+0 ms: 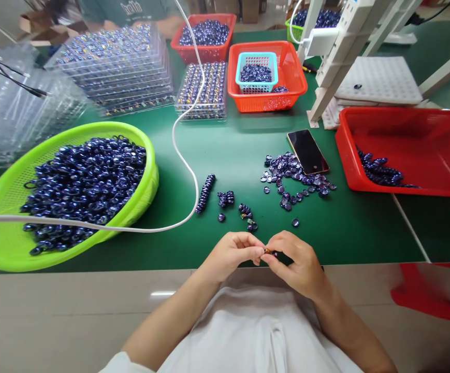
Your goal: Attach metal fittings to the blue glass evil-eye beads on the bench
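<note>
Workpiece (269, 252), small and partly amber, sits between the fingertips of left hand (237, 253) and right hand (296, 260), both pinched narrowly on it, probably for fine control. Dark discs (287, 165) lie loose beyond on the green table (232, 150), apparently for easy reach

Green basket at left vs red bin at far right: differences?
Shape: the green basket has a rounded rim; the red bin is rectangular.
Fill: the green basket holds a large heap; the red bin, a small pile toward its left end.
Both hold shiny dark-blue pieces.
</note>
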`<state>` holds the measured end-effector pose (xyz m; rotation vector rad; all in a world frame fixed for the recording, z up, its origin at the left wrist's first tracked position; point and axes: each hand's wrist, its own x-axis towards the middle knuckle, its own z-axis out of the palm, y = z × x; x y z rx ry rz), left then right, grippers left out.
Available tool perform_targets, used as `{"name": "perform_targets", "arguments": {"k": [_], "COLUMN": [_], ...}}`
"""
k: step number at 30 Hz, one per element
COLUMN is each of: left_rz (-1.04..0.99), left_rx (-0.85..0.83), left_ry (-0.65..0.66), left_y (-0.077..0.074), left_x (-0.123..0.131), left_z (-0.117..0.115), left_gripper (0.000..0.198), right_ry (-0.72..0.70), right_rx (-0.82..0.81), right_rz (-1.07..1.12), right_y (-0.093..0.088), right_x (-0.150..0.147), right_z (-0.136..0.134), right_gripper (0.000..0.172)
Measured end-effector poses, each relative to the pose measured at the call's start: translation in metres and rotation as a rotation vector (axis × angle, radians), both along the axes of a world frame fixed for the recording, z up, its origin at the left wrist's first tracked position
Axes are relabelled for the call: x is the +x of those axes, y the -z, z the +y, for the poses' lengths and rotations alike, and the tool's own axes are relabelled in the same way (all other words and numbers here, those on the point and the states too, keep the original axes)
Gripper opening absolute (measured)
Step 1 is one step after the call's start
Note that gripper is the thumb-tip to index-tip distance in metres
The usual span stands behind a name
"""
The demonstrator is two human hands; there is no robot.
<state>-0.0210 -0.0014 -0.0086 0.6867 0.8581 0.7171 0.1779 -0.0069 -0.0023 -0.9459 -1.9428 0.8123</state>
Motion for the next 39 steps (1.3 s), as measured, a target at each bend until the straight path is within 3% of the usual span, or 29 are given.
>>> {"name": "perform_targets", "arguments": {"k": [5, 12, 17, 22, 28, 31, 34, 36, 39], "left_rz": [0.025, 0.057, 0.080, 0.131, 0.240, 0.410, 0.792, 1.048, 1.277], "left_rx": [-0.011, -0.040, -0.044, 0.017, 0.083, 0.255, 0.625, 0.821, 0.957], "left_ry": [-0.014, -0.090, -0.116, -0.124, -0.101, -0.077, -0.183, -0.264, -0.263], "left_y": [-0.004, -0.009, -0.008, -0.012, -0.019, -0.021, -0.019, -0.013, 0.000], "left_x": [0.002, 0.009, 0.011, 0.011, 0.013, 0.007, -0.012, -0.029, -0.049], "left_z": [-0.001, -0.002, -0.002, -0.002, -0.008, -0.011, -0.007, 0.000, 0.013], "left_gripper": [0.019, 0.021, 0.021, 0.020, 0.021, 0.020, 0.020, 0.020, 0.020], "right_ry": [0.010, 0.136, 0.208, 0.157, 0.112, 0.092, 0.085, 0.087, 0.101], "right_rx": [0.059, -0.021, -0.026, 0.032, 0.068, 0.041, -0.049, -0.103, -0.121], "right_rz": [-0.022, 0.083, 0.004, -0.042, -0.097, -0.085, -0.072, -0.062, -0.047], "right_y": [0.005, 0.008, 0.008, 0.002, 0.001, 0.001, 0.001, 0.000, 0.000], "right_x": [-0.001, 0.001, 0.002, 0.002, 0.000, 0.000, 0.002, 0.004, 0.005], "right_z": [-0.002, -0.006, -0.008, -0.008, -0.004, -0.003, -0.004, -0.005, -0.005], "right_gripper": [0.032, 0.022, 0.021, 0.027, 0.020, 0.016, 0.012, 0.011, 0.010]}}
